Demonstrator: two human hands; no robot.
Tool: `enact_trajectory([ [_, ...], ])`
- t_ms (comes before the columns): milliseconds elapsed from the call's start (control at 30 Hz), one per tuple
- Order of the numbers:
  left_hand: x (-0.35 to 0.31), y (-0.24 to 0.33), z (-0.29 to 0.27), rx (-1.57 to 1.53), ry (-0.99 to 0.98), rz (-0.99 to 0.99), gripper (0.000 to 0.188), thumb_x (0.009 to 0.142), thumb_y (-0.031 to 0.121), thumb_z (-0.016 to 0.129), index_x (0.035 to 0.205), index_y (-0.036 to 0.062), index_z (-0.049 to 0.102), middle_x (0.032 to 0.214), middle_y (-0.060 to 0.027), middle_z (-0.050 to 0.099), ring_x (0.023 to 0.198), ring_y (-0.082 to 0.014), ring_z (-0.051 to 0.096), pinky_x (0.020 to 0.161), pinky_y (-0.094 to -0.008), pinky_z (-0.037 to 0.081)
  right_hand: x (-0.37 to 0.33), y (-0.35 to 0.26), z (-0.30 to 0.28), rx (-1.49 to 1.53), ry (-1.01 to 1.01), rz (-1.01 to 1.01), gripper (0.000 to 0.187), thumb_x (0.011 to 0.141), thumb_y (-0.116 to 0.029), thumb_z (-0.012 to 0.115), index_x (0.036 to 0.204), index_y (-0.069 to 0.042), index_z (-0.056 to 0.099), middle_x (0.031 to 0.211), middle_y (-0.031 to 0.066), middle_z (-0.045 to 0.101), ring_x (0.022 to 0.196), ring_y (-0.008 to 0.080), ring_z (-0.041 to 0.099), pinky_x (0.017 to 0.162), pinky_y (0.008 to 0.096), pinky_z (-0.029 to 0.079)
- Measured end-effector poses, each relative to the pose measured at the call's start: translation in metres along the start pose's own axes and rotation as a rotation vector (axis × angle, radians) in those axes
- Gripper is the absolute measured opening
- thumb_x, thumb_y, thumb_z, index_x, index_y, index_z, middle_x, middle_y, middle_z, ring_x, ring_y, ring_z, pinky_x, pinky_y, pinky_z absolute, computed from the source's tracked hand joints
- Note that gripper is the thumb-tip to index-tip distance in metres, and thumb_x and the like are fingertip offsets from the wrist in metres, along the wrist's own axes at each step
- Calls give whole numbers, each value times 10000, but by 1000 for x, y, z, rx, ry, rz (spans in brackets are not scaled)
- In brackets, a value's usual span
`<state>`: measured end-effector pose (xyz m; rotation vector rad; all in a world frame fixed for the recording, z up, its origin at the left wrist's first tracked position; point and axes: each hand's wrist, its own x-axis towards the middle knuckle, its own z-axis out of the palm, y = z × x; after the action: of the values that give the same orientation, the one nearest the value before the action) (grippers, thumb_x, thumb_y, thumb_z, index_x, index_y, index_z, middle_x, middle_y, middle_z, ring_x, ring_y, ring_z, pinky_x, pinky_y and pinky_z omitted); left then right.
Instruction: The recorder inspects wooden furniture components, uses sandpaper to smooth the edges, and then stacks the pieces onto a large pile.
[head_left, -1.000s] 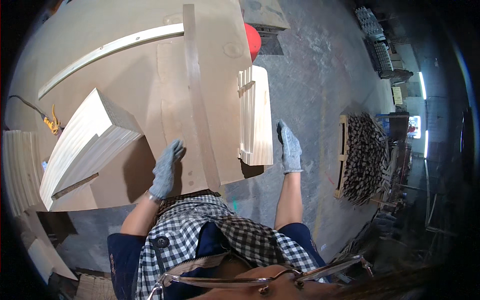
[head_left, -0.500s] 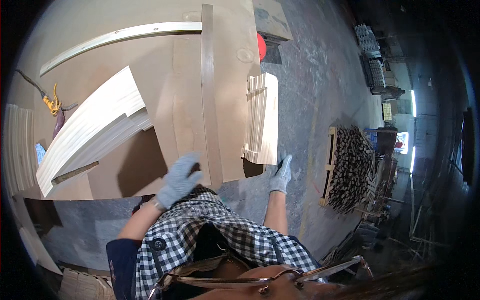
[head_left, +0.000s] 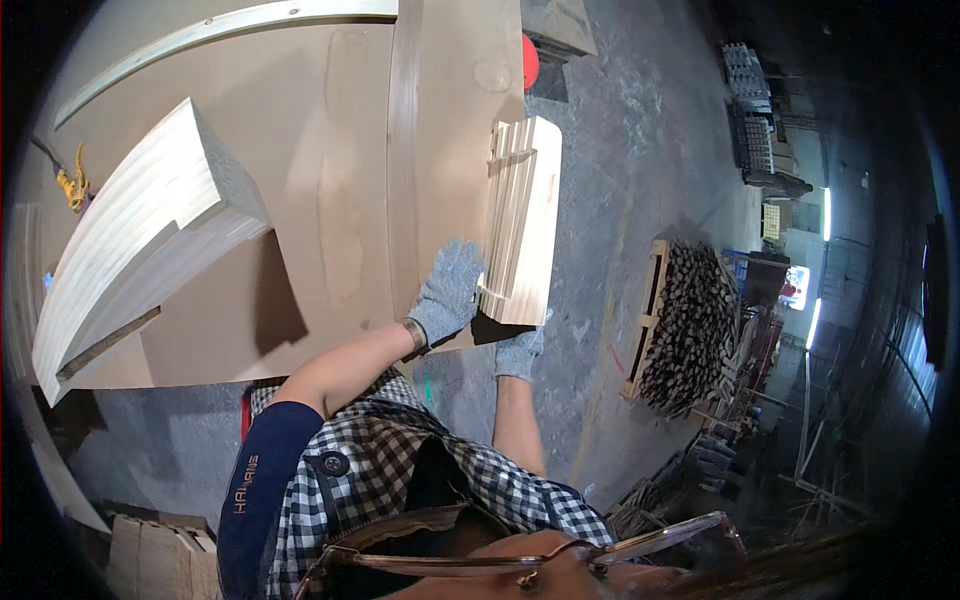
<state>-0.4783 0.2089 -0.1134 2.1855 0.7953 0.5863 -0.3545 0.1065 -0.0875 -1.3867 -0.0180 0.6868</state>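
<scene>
A stack of pale wooden slats (head_left: 512, 225), held together by thin bands, lies along the table's right edge. Against the left side of its near end rests my left hand (head_left: 448, 290), in a grey knit glove, with its fingers stretched out. My right hand (head_left: 520, 352), gloved alike, is cupped around the stack's near end. One finger shows by the right corner, while the others are hidden under the wood. On the left of the table sits a larger block of curved wooden pieces (head_left: 135, 215), stepped along its inner side.
The brown board-covered table (head_left: 345, 200) carries a long wooden strip (head_left: 230, 22) at the far side and a yellow air-tool fitting (head_left: 75, 188) at the left. A red round object (head_left: 530, 62) is past the right edge. Farther right, a pallet holds many stacked sticks (head_left: 685, 340).
My left hand has moved right and forward to the slat stack. My right hand has come leftward from beside the stack to its near end. The view has shifted slightly.
</scene>
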Motion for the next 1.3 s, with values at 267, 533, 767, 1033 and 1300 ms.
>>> enact_trajectory([
  [267,-3,1,10,-26,133,-7,413,692,158,538,1067,-15,525,1223,-196,422,1216,-395,292,1045,-474,182,16,17,-20,3,-4,-83,416,900,-316,350,1137,-12,505,1104,110,551,991,246,537,858,355,439],
  [533,-14,10,3,-39,174,57,426,689,120,538,1090,-19,499,1205,-217,425,1208,-391,309,1044,-480,182,21,8,-36,-176,-22,-104,378,904,-312,368,1076,-14,525,1055,100,568,938,226,556,822,342,451],
  [767,-10,-2,25,132,131,56,476,695,142,543,1130,-36,471,1194,-234,437,1191,-373,346,1046,-477,178,25,5,-28,-319,-81,-153,364,902,-305,381,1056,-12,532,1017,85,579,905,198,566,793,321,460],
  [1033,-1,3,14,216,-37,36,422,749,206,495,1100,-28,507,1162,-207,484,1157,-335,398,1039,-487,178,19,7,-35,-399,-107,-209,405,891,-312,399,1151,-15,487,1089,84,556,952,207,557,802,324,465],
  [1300,-5,5,-5,174,-34,65,428,744,218,518,1098,-23,501,1157,-207,475,1162,-342,381,1038,-479,181,9,-11,-16,-307,-78,-135,382,900,-279,362,1104,5,518,1046,115,569,909,204,556,784,310,453],
])
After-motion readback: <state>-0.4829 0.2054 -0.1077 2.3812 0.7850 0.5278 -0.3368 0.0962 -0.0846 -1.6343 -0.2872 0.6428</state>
